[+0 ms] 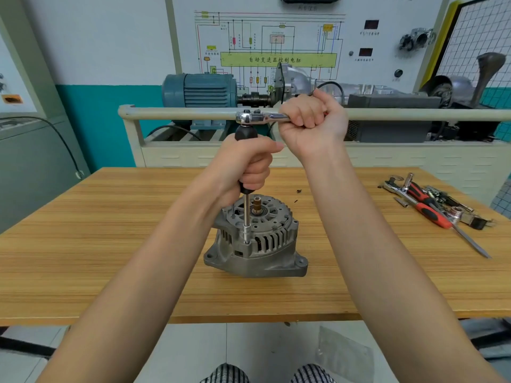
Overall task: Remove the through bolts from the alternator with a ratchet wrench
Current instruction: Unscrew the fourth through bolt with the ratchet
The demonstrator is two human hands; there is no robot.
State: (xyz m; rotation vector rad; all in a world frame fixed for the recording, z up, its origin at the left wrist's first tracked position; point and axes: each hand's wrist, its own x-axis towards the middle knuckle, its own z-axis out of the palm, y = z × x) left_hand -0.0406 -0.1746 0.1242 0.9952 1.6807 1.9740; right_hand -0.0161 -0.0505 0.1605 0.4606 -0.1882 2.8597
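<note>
Standing on the wooden table point(83, 244): the alternator point(257, 239), shaft end pointing up. Rising straight up from its near rim: the long driver point(246, 211), socket down on a bolt. Wrapping the driver's black grip: the left hand point(249, 164). Squeezing the ratchet wrench point(260, 117), lying level and pointing right: the right hand point(309, 120).

A wooden table point(110, 244) lies under both hands. To the right of the right hand, a red-handled screwdriver point(431, 210) lies on it among loose sockets and small tools point(453, 205). Beyond the hands, a cream rail point(179, 113) crosses the view; behind it sits a blue electric motor point(199, 89), just left of them. A wiring-diagram board point(276, 45) stands above.
</note>
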